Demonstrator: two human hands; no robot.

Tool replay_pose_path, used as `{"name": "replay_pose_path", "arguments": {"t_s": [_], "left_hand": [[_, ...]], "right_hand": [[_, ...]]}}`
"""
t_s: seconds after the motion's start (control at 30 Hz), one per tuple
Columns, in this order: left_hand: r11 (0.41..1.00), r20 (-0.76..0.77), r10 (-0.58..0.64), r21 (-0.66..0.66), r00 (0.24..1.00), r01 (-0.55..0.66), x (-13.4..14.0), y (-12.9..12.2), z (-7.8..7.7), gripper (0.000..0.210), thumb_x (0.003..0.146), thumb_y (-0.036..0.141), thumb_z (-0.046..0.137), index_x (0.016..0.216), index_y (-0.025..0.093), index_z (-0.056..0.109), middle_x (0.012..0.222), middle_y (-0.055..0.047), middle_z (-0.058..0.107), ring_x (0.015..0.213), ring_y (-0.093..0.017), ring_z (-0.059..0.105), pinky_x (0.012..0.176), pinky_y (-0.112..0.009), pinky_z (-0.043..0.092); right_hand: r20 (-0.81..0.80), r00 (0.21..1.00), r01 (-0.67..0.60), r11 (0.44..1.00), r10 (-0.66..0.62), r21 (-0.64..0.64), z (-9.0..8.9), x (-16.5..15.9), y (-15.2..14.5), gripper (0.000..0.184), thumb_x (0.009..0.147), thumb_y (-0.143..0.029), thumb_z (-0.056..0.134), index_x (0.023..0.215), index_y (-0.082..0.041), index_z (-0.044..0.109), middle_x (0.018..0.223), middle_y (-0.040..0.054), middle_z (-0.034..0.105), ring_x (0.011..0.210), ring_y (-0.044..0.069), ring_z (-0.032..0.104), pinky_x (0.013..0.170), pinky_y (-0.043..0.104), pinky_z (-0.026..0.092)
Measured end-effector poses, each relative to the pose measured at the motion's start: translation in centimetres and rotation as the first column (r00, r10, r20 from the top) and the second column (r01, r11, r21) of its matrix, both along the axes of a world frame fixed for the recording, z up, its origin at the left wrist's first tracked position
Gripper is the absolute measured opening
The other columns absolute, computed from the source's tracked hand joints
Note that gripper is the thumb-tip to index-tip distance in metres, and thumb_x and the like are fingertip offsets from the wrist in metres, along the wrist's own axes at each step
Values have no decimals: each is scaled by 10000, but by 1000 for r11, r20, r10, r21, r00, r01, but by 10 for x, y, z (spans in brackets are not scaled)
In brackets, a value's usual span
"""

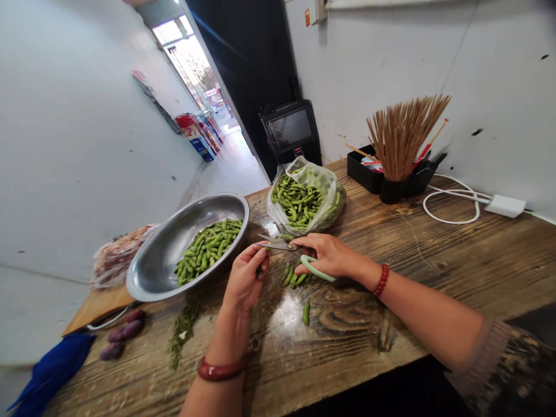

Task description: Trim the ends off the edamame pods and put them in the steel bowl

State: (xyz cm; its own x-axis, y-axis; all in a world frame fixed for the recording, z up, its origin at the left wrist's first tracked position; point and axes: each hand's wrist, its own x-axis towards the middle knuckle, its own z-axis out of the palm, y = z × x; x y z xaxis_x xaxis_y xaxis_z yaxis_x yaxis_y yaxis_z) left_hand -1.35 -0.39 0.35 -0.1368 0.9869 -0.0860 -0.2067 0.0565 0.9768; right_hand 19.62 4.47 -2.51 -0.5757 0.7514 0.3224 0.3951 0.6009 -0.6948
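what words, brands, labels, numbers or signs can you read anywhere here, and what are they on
None can be read for certain.
Red sign beyond the doorway: too small and blurred.
Small label on the front of the black device: too small.
Orange-red sticker on the wall box: too small.
Red and blue items by the doorway: any print is blurred.
Scissors: no writing visible.

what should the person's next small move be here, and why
Probably to close the pale-green-handled metal scissors slowly: the right hand holds them with their blades parted, close to the fingertips of the left hand, which seems to pinch a small green pod. With skin that near the metal, going slowly looks safest.
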Motion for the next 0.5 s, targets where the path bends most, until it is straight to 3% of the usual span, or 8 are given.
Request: {"name": "replay_pose_path", "arguments": {"t_s": [0.17, 0.5], "left_hand": [[1000, -27, 6, -2, 1000, -6, 2, 0, -4, 306, 638, 290, 798, 878, 126, 704, 673, -3, 581, 482, -35, 366, 397, -154, 188], [998, -124, 56, 48, 991, -50, 4, -2, -3, 269, 607, 296, 821, 799, 139, 718, 591, 34, 530, 480, -38, 338, 440, -184, 218]], "right_hand": [[51, 999, 9, 996, -13, 86, 1, 2, -2, 629, 669, -476, 789, 1214, -211, 622, 878, 34, 636, 724, 136, 573, 667, 236, 426], [58, 998, -17, 996, 12, 87, 4, 3, -2, 657, 668, -488, 787, 1237, -214, 605, 919, 37, 631, 765, 149, 580, 698, 249, 439]]}}
